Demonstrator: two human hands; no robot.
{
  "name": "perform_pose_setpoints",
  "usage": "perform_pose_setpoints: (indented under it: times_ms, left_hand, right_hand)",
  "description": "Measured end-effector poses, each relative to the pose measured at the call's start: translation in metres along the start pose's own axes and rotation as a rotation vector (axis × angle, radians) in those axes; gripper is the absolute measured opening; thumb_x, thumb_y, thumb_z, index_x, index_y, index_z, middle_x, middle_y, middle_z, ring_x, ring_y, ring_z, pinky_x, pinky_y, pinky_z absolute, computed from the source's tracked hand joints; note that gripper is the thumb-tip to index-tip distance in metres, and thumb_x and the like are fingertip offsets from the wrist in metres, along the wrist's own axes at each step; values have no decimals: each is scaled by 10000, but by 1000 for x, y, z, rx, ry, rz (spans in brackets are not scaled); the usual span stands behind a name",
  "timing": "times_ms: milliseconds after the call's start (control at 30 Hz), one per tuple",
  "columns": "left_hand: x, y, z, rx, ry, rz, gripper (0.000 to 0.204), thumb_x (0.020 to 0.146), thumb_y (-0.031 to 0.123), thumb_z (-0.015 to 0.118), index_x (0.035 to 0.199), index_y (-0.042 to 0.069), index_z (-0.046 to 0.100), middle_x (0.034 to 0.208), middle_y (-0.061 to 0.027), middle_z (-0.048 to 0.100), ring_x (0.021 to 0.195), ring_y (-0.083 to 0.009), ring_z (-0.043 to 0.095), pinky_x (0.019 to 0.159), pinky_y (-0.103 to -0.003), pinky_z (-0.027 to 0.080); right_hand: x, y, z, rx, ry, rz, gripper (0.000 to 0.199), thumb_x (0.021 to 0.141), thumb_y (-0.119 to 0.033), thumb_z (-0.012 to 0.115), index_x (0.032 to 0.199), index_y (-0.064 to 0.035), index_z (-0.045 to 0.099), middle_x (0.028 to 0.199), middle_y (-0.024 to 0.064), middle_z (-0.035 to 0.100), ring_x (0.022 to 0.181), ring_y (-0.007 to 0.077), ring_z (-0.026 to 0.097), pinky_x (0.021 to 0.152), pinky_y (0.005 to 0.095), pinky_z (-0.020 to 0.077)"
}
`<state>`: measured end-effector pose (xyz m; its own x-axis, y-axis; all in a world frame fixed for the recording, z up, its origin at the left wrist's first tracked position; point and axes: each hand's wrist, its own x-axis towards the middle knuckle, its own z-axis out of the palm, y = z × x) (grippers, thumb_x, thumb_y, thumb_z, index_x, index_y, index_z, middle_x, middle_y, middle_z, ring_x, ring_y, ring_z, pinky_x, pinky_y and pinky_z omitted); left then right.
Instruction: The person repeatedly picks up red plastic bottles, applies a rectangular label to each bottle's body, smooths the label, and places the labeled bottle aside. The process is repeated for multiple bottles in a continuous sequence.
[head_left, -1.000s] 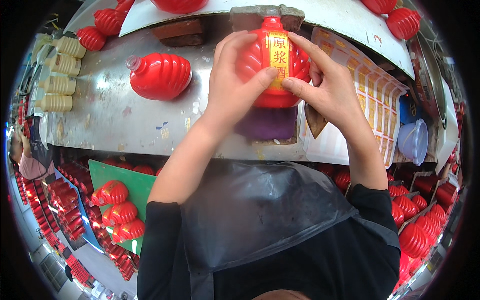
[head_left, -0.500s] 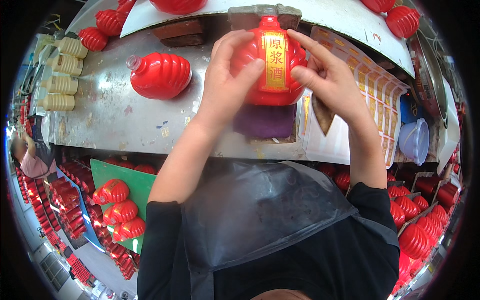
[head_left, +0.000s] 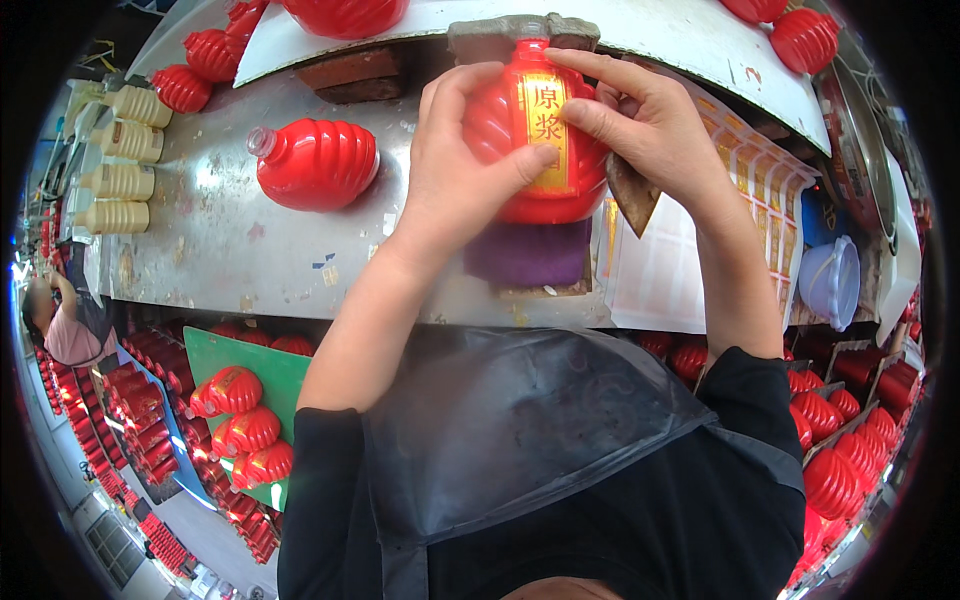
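A red ribbed bottle [head_left: 490,115] with a yellow label [head_left: 547,110] down its front lies tilted in front of me, neck away from me. My left hand [head_left: 455,165] wraps the bottle's left side, its thumb pressing low on the label. On the other side my right hand [head_left: 660,130] touches the label's right edge with its thumb, the index finger reaching to the neck. Tucked in the right hand's lower fingers is a brown, pointed blade-like tool [head_left: 636,203]; its grip is hidden. A purple cloth [head_left: 530,255] lies under the bottle's near end.
Another red bottle [head_left: 318,165] lies on the metal table [head_left: 215,245] to the left. Backing sheets of yellow labels [head_left: 660,270] spread at the right, beside a pale blue bucket [head_left: 830,283]. Cream bottles [head_left: 125,182] line the far left. A co-worker [head_left: 75,325] stands beyond the left racks.
My left thumb has slid down the label. The right thumb has moved onto the label's edge and the index finger toward the neck; the pointed tool has swung slightly up with that hand.
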<state>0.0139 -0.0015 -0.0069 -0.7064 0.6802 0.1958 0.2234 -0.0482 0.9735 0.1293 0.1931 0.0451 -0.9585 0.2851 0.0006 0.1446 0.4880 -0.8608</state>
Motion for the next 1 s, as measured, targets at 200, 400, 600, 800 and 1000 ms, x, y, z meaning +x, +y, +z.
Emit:
perform_pose_setpoints:
  times_ms: [200,400,600,800,1000]
  left_hand:
    - [1,-2,1,8,5,23,846,759,319,912,1438,24,502,1394,-180,520,1298,-342,562,1109,-441,472]
    - [7,3,-2,233,-14,195,855,862,408,826,1538,44,451,1386,-208,510,1289,-378,535,1111,-472,444]
    - [9,8,-5,435,-96,244,676,921,363,757,1511,113,541,1347,-209,479,1261,-397,501,1092,-469,434]
    - [9,6,-4,455,-87,263,670,898,348,766,1480,90,555,1344,-213,483,1256,-398,508,1083,-475,442]
    - [9,6,-4,461,-89,258,677,886,352,773,1462,69,559,1340,-212,484,1252,-398,513,1076,-477,448]
  right_hand:
    - [0,0,1,124,66,-53,412,1034,-209,688,1435,-115,680,891,-40,593,828,50,522,747,222,460]
    - [-1,-3,-1,-109,33,-183,404,984,-168,738,1383,-108,722,844,-4,504,773,88,499,710,242,441]
    - [0,-4,0,-155,51,-154,506,883,-158,829,1379,-137,731,824,-13,447,733,104,449,651,263,399]
    - [4,-8,-3,-162,22,-149,543,865,-198,850,1389,-132,722,820,-11,442,731,115,441,650,275,393]
    - [3,2,-4,-150,-6,-117,568,853,-233,861,1393,-128,718,828,-5,467,734,115,445,647,278,390]
